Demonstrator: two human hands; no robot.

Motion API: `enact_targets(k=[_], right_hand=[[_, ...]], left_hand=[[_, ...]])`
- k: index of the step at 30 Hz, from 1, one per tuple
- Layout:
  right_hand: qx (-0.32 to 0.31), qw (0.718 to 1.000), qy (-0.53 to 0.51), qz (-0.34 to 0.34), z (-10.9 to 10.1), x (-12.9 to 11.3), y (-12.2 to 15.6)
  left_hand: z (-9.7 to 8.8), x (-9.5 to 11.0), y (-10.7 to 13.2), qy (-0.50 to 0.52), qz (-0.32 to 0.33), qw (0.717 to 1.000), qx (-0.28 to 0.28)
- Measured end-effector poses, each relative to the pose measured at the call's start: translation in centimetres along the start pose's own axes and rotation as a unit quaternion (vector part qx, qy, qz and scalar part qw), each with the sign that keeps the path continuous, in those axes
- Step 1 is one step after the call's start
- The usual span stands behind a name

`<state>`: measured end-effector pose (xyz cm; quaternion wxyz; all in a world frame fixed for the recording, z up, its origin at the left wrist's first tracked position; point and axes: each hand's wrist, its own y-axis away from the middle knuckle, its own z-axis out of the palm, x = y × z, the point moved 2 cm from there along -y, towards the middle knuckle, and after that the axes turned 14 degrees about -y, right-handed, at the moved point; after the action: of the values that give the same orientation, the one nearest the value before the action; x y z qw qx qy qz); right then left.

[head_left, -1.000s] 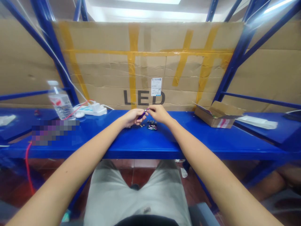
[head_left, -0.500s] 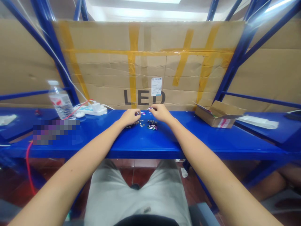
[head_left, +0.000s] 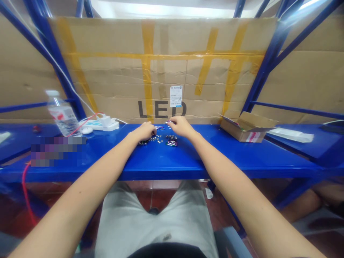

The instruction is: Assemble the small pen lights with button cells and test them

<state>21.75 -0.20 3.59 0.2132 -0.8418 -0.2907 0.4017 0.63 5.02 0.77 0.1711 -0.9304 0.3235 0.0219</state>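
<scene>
Forearms stretched forward, left hand (head_left: 145,129) palm-down, fingers curled over small metal parts (head_left: 158,140), grip unclear, right hand (head_left: 180,126) just beside, fingertips pinching silvery piece (head_left: 168,122).

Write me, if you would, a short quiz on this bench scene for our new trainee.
1. True or false: the water bottle stands on the blue bench, to the left of the left hand.
2. Multiple choice: which word is printed on the cardboard behind the bench? A) LED B) USB C) FAN
3. Short answer: which of the two hands is nearer the open box?

Key: 1 true. 2 A. 3 the right hand.
</scene>
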Motion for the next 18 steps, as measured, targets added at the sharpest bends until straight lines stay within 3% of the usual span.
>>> enact_targets(k=[9, 18], right_hand=[[-0.002, 1.000, -0.002, -0.004, 0.0, 0.2, 0.0], [-0.005, 1.000, 0.003, -0.003, 0.0, 0.2, 0.0]], left_hand=[[-0.7, 0.5, 0.5, -0.073, 0.006, 0.997, -0.012], [0.1, -1.3, 0.7, -0.065, -0.030, 0.997, -0.010]])
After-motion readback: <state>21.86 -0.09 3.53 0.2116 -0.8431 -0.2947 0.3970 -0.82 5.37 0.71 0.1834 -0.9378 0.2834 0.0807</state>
